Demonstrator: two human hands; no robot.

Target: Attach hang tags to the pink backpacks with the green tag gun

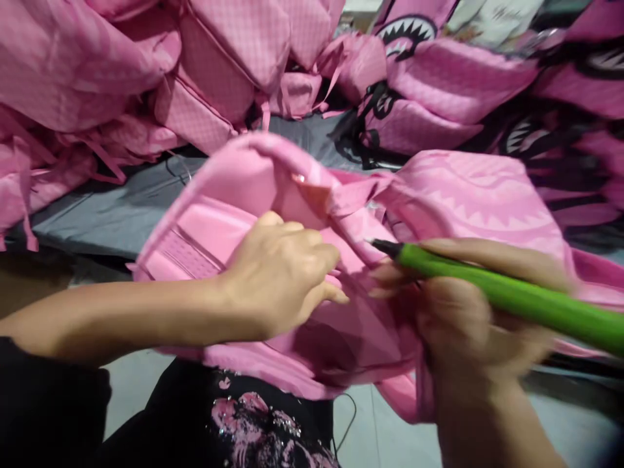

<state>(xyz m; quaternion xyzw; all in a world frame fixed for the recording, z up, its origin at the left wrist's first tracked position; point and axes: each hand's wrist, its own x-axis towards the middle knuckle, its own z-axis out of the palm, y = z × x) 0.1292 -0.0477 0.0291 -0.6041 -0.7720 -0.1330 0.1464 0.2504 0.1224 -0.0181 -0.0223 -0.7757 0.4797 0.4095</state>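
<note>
A pink backpack [238, 172] lies opened out in front of me, with its lining and inner pockets showing. My left hand [287, 270] is inside it, fingers curled round a fold of the lining and thumb stretched to the right. In my right hand [468, 318] is a green pen-shaped tool [502, 286] with a black collar and a thin pale tip; its kind I cannot make out. The tip points left, over the backpack. My right fingertips are close to the pink fabric, blurred, and I cannot tell whether they touch it.
Pink checked backpacks [214, 71] are heaped at the back left. Magenta bags with toothed-mouth prints [439, 84] are piled at the back right. They rest on a grey-covered table [97, 218]. A thin black cable [351, 416] hangs below, above the tiled floor [400, 442].
</note>
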